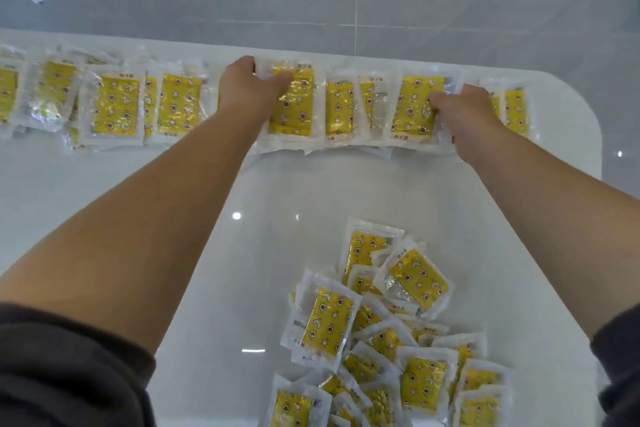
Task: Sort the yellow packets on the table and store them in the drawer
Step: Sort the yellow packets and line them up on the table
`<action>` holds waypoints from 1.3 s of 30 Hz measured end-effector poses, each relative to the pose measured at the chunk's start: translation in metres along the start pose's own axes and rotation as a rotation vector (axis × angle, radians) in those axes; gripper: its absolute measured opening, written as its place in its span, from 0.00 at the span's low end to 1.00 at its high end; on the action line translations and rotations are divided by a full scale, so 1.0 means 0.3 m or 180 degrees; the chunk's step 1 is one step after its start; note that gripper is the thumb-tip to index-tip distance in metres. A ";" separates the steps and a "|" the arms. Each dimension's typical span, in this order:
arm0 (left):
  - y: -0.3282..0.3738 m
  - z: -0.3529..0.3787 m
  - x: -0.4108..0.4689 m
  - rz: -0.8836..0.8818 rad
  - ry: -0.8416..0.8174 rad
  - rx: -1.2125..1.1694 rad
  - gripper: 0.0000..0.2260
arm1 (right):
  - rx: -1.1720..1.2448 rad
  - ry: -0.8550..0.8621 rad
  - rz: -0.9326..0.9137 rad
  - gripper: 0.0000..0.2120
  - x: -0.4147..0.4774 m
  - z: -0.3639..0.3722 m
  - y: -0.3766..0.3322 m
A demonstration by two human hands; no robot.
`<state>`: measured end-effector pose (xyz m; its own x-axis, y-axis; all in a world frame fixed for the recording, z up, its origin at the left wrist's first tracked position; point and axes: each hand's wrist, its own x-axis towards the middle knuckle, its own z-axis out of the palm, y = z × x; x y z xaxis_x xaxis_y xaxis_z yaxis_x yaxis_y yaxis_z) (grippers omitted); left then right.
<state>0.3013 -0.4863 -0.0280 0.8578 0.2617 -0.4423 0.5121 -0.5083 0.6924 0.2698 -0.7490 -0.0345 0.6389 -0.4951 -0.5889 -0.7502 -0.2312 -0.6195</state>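
Heap [391,340]: unsorted yellow packets, table's [242,270] near edge.
Row [114,104]: sorted stacks, table's far edge.
Left hand [249,87]: curled round one row stack [294,107].
Right hand [464,111]: grips another stack [415,104].
Progress: I judge sorting part done; drawer unseen, storing left.

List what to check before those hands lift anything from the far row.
1. Left hand grips the middle packet: ok.
2. Right hand grips the right packet: ok.
3. Both packets clear of the row: not ok, they overlap it.
4. Near pile sorted: not ok, it lies jumbled.
5. Drawer open: cannot tell, out of view.
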 end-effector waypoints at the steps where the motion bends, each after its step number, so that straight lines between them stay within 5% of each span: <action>1: 0.007 0.029 0.001 -0.0018 -0.0036 0.0000 0.12 | -0.0047 0.0039 -0.0021 0.04 0.015 -0.015 0.013; 5: 0.015 0.118 0.012 0.0018 -0.0002 0.0562 0.09 | -0.0522 0.0245 -0.0356 0.17 0.054 -0.042 0.058; 14: -0.014 0.124 -0.127 0.0441 0.0610 0.0857 0.21 | -0.1764 0.0586 -0.1174 0.21 -0.024 -0.058 0.143; 21: -0.244 0.167 -0.559 0.0171 -0.0141 0.0861 0.11 | -0.2251 -0.0565 -0.1654 0.16 -0.312 -0.083 0.379; 24: -0.358 0.170 -0.695 0.0046 -0.0616 0.1351 0.18 | -0.2819 -0.0872 -0.1647 0.21 -0.395 -0.083 0.472; 30: -0.473 0.175 -0.852 -0.0261 -0.0712 0.2121 0.41 | -0.3338 -0.0523 -0.1112 0.36 -0.470 -0.068 0.587; 39: -0.469 0.213 -0.861 -0.0425 -0.0335 0.1666 0.36 | -0.2961 -0.0486 -0.0797 0.34 -0.472 -0.058 0.615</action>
<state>0.0050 -0.5349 -0.0477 0.7642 0.2820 -0.5801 0.5030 -0.8235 0.2623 0.0379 -0.7361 -0.0562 0.7643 -0.2429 -0.5974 -0.3828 -0.9164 -0.1172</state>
